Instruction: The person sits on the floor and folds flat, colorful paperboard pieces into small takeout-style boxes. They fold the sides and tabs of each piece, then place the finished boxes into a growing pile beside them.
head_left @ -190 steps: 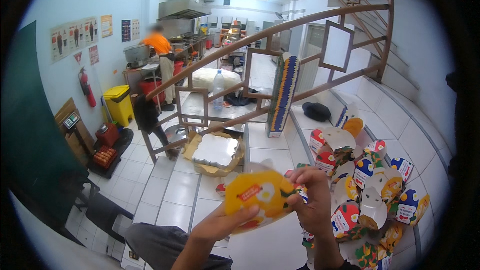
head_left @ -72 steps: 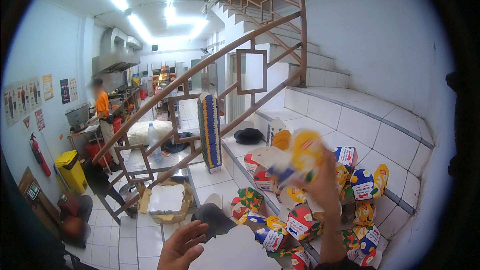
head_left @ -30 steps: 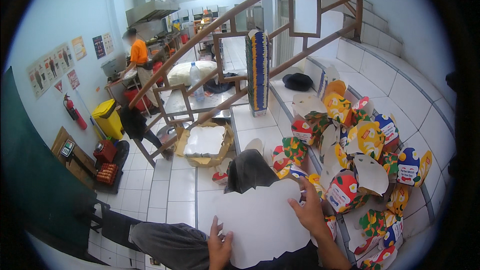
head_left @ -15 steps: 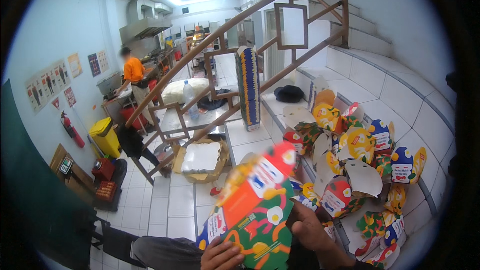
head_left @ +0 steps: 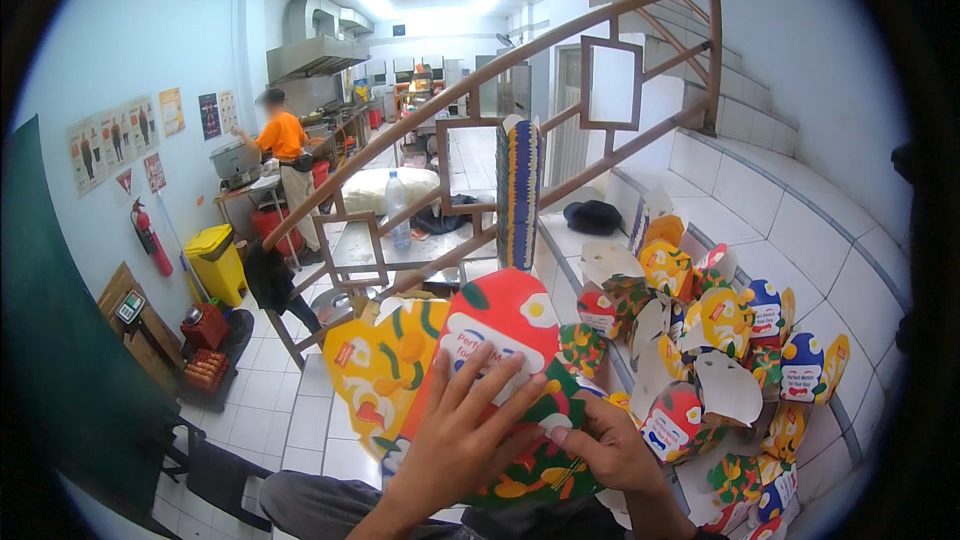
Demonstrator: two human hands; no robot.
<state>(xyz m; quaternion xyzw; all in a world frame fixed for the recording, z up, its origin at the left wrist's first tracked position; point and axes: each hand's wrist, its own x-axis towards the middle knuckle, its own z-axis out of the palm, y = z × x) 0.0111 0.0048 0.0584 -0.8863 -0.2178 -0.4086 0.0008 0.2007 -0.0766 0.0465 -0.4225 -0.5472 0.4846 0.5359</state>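
A partly folded cardboard food box (head_left: 500, 305), printed in red, yellow and green, is held over my lap. My left hand (head_left: 465, 445) lies across its red panel with the fingers spread. On the right side, my right hand (head_left: 615, 445) pinches the green patterned edge between thumb and fingers. The box's yellow flap (head_left: 375, 375) fans out to the left; its underside is hidden. To my right, several formed boxes (head_left: 722, 318) of the same colourful kind lie heaped on the tiled steps. A tall stack of flat boxes (head_left: 517, 205) stands by the railing.
A brown metal stair railing (head_left: 400, 130) slants across the view. Beyond it are a table with a plastic bottle (head_left: 396, 208) and a person in an orange top (head_left: 283, 140). A black cap (head_left: 592, 217) rests on a step. A yellow bin (head_left: 215, 262) stands at left.
The box has turned, and its yellow flap now spreads leftward. My left hand has moved from the lower edge onto the red panel. My right hand now pinches the green edge.
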